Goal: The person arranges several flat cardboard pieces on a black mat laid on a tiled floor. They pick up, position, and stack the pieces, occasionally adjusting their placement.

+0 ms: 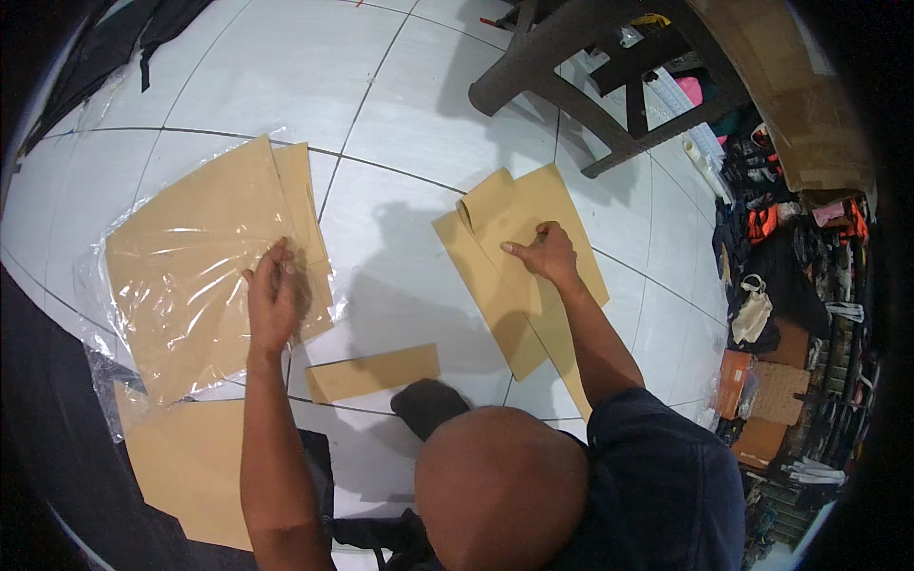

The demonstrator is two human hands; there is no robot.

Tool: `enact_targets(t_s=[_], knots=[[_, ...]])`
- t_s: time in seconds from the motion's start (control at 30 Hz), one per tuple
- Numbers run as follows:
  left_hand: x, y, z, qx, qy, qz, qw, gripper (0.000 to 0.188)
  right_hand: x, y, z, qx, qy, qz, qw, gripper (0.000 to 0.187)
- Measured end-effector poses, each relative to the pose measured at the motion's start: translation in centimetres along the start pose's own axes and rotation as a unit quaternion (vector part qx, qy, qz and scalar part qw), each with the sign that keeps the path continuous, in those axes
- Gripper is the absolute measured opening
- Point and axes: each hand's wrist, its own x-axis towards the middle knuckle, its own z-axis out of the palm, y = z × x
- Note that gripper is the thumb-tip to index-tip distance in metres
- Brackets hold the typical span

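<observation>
The left hand (274,300) lies over a large tan sheet (195,276) in clear plastic film (112,295), near the sheet's right edge; its fingers are slightly bent and held close together, the thumb a little apart, and whether it pinches the film or only rests on it I cannot tell. Narrower tan pieces (297,176) show along that right edge, beside the larger sheet. The right hand (550,255) is on a pair of overlapping tan sheets (519,305) — its thumb reaches out to the left, away from curled fingers, and whether any paper is caught between them I cannot tell. The upper left edge of this pair curls up into a fold. All of these lie on the white tiled floor (409,257), the two groups well apart. Between them, nearer the person, a short tan strip (373,373) lies by itself, slightly tilted. Another tan sheet (190,466) sits at lower left, just below the film and beside the left forearm. Beyond the right hand stands a dark stool (562,100), with a cardboard box (795,105) farther right — and below that box, a crowded heap of mixed goods (781,257).
</observation>
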Motion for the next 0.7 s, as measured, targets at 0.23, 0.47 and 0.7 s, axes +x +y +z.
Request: enact_targets(t_s=[0.23, 0.47, 0.7], knots=[[-1.0, 1.3, -0.8, 0.069, 0.142, 0.102, 0.982, 0.049, -1.0, -0.5, -0.1, 0.136, -0.033, -0.052, 0.989, 0.067], [-9.6, 7.2, 8.2, -0.260, -0.145, -0.115, 0.948, 0.078, -10.3, -9.2, -4.9, 0.448, -0.282, -0.210, 0.822, 0.029], [-11.6, 7.9, 9.8, -0.486, -0.047, -0.316, 0.813, 0.075, -9.1, -8.7, -4.5, 0.432, -0.282, -0.162, 0.842, 0.029]])
